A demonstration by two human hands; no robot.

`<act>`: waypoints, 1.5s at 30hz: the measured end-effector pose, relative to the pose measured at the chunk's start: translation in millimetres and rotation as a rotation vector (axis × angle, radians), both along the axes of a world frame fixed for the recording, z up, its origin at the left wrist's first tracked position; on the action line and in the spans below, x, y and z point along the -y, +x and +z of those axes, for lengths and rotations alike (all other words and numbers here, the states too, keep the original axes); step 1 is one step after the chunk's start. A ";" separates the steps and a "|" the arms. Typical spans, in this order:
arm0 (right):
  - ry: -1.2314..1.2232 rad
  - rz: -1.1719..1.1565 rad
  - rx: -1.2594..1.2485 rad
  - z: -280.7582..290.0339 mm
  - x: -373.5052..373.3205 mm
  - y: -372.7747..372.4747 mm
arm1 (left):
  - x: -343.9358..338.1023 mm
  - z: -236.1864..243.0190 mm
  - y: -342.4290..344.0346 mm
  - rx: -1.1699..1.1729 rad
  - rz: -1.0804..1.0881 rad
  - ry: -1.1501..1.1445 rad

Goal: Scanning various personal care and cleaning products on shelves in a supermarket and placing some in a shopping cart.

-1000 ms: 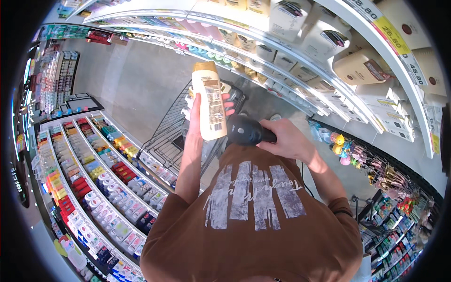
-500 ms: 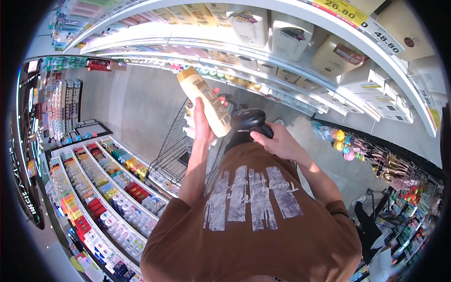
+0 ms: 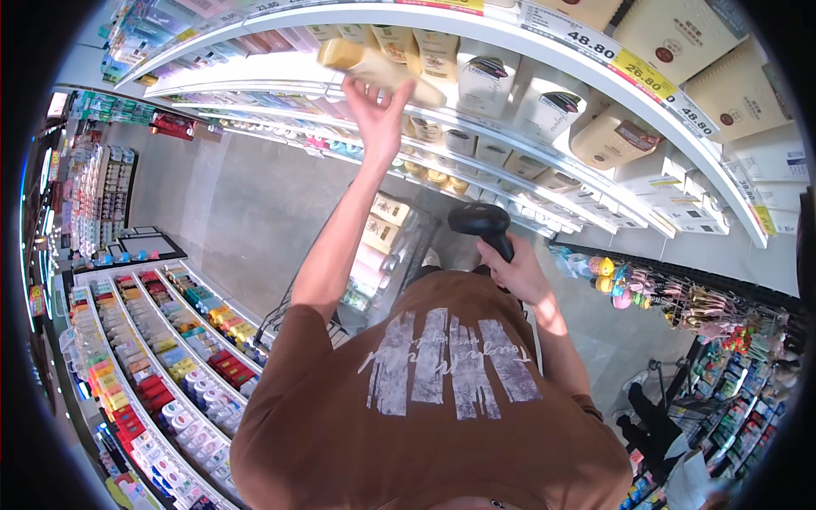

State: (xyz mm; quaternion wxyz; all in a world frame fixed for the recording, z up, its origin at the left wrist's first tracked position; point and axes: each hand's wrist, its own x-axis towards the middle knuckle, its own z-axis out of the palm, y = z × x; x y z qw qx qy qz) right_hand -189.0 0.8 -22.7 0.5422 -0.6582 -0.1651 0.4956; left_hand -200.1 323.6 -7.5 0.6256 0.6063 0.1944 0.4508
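My left hand [image 3: 376,115] is raised to the shelf ahead, its fingers closed around a cream bottle [image 3: 387,72] with a gold cap. The bottle is tilted, blurred by motion, and held at the shelf's front beside similar cream-and-gold bottles [image 3: 437,55]. In front of my chest my right hand [image 3: 518,270] grips the handle of a black handheld barcode scanner [image 3: 480,221]. The scanner's head points away to the left, apart from the bottle.
White shelves [image 3: 476,19] curve across the front, with bottles, boxes and price labels. A wire cart [image 3: 336,327] holding packaged goods stands below my left arm. Tiered shelves [image 3: 161,365] lie at left. Hanging goods [image 3: 663,297] line the right, with another person's dark-clothed legs [image 3: 650,425] lower right.
My left hand has carried the bottle from in front of me up and forward to the shelf. The scanner has moved slightly right, away from the bottle.
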 end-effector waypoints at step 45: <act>-0.115 0.027 0.062 -47.3 29.4 -25.2 | -20.6 -66.5 35.9 -0.655 0.394 0.552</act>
